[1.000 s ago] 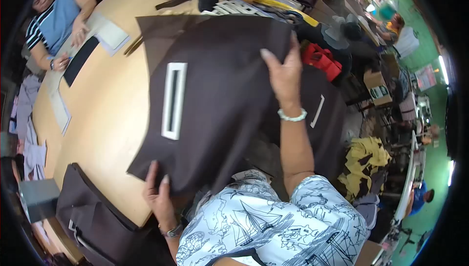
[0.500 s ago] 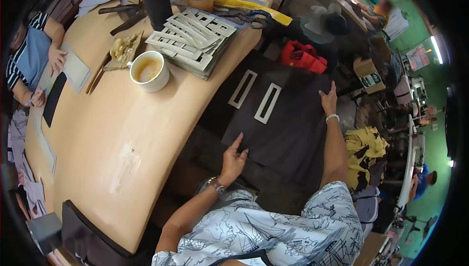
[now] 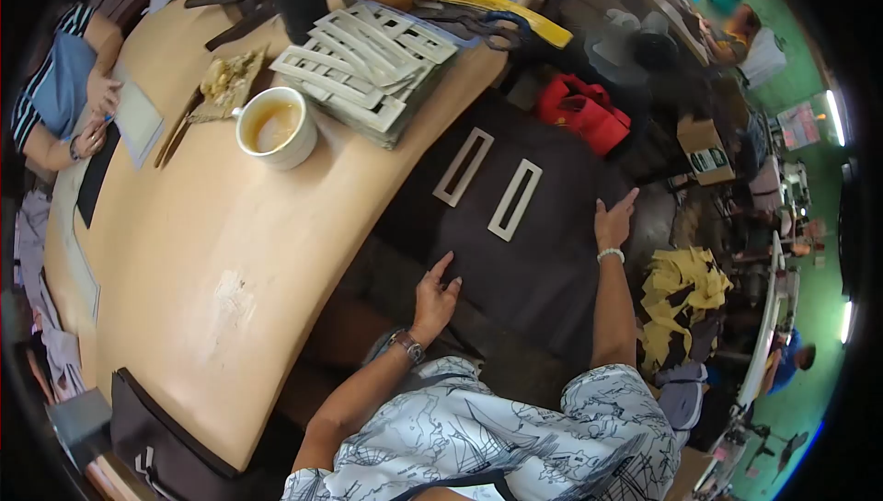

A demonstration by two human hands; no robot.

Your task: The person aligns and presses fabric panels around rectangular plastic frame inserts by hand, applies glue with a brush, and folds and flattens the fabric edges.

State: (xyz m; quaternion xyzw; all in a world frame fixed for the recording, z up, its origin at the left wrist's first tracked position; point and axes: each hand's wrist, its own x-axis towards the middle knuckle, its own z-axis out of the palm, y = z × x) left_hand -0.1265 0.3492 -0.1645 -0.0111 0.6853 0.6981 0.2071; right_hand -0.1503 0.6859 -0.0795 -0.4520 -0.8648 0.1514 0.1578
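Note:
A dark brown fabric piece [image 3: 538, 285] spreads in front of me, beside the wooden table. Two pale rectangular frames [image 3: 463, 167], each with a long slot, lie apart on it, slanted nearly parallel. At the cloth's near left edge is my left hand [image 3: 436, 300], index finger and thumb apart; whether it touches the cloth is unclear. My right hand [image 3: 614, 223] is by the right edge, thumb and index finger spread, its other fingers partly hidden. Neither hand visibly grips anything.
The curved wooden table [image 3: 276, 271] holds a white cup [image 3: 279, 133] of brownish drink, a stack of pale slotted templates [image 3: 368, 69], scissors [image 3: 497, 32] and a yellow strip [image 3: 497, 6]. Red cloth [image 3: 584, 113] lies beyond the fabric. A co-worker's hands [image 3: 97, 119] are across the table.
My right hand has moved down and slightly inward along the fabric's right side, and its index finger now points more to the right. My left hand has barely moved. The co-worker's hands have come together.

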